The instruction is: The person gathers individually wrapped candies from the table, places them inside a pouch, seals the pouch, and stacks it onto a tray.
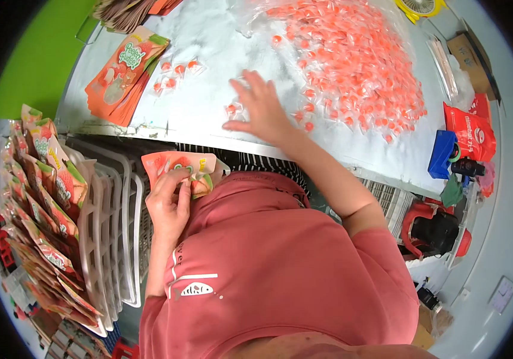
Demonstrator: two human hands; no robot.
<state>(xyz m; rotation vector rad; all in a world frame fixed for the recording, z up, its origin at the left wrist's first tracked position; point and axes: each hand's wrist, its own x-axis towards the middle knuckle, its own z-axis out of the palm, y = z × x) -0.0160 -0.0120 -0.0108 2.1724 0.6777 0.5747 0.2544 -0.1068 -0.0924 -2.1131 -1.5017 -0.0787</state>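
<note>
my left hand (168,200) grasps a pouch (173,160) just off the near edge of the table (223,51). my right hand (259,110), fingers spread, is beside loose candies (232,110); room to move runs between pouch stack (124,78) and candy pile (358,66).

A pale wall (510,239) curves up the right side — a squarish plate (503,294) (its marking too small to read) is fixed to it. Bright green (35,66) fills the upper left, and light whitens the worn-edged tabletop (208,45).
</note>
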